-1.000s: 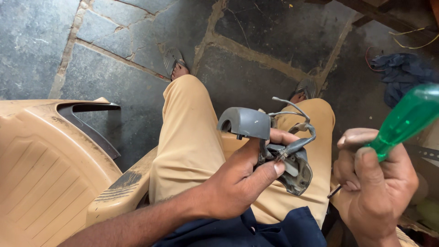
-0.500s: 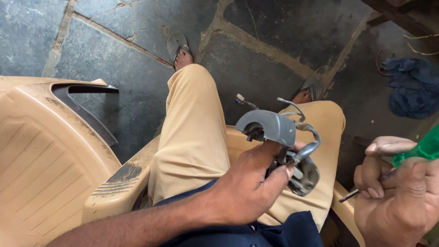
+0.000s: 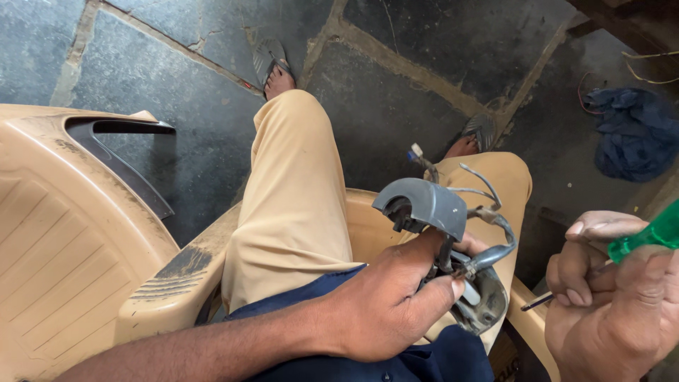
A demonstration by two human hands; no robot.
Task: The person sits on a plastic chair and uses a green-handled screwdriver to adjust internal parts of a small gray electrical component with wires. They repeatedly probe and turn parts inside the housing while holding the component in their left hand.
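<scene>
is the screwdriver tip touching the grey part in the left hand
Apart. The head view shows the screwdriver tip ending short of the grey part, with open space between; the left hand holds that part.

I'm looking down on a floor of big dark grey stone slabs, uneven, with wide pale mortar joints running diagonally between them. On my left sits a tan plastic chair, dusty and scuffed, its ribbed seat facing me and a dark slot cut through its back. A second tan plastic seat shows at centre, with a grimy armrest at its left side. Over at the far right a crumpled blue cloth lies on the stone, thin yellow and red wires trailing just beside it. Soft, even daylight, no hard shadows.
</scene>
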